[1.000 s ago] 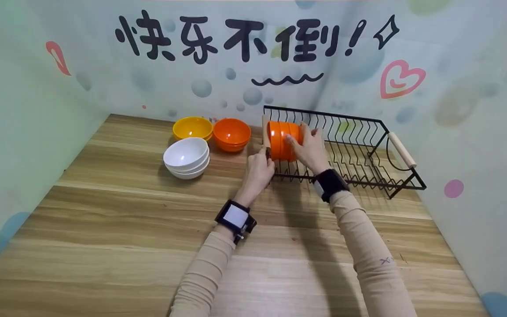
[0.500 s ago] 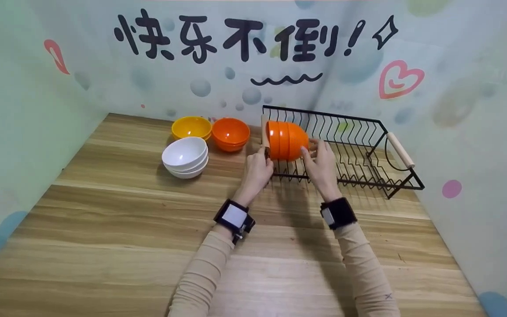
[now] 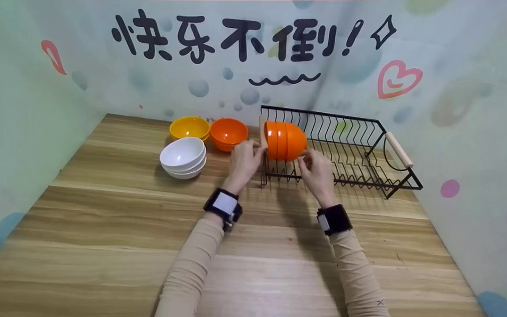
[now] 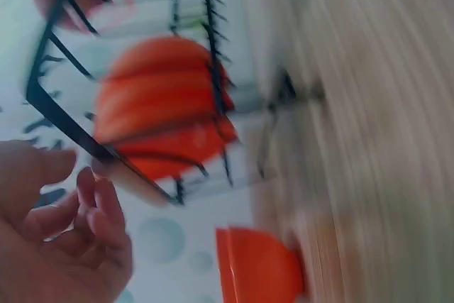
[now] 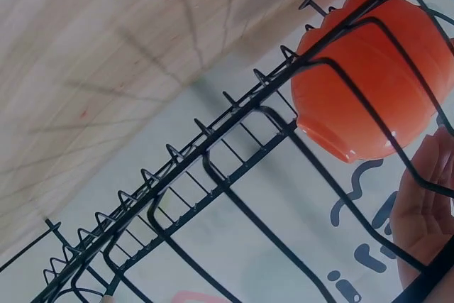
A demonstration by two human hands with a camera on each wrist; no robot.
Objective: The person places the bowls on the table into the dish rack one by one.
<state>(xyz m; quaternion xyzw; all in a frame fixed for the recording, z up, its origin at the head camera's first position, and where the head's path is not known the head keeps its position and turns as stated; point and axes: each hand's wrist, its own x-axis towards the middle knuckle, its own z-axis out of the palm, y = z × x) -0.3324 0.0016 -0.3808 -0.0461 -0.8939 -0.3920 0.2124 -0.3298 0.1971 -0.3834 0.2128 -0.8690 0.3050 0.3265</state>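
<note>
Wood-grain tabletop (image 3: 271, 277) spread nearest. Beyond, the left hand (image 3: 244, 164) and right hand (image 3: 317, 171) pinched nothing, their fingers loosely bent. Nested orange bowls (image 3: 285, 141) lay sideways in the black rack (image 3: 359, 182). Behind stood a pale, bubble-printed wall (image 3: 218, 72) with black lettering (image 3: 242, 42).

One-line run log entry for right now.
rack: three nested orange bowls, on their side; left grip: by wooden handle, contact unclear; right grip: near those bowls, contact unclear; table: white stack, yellow stack, orange stack
</note>
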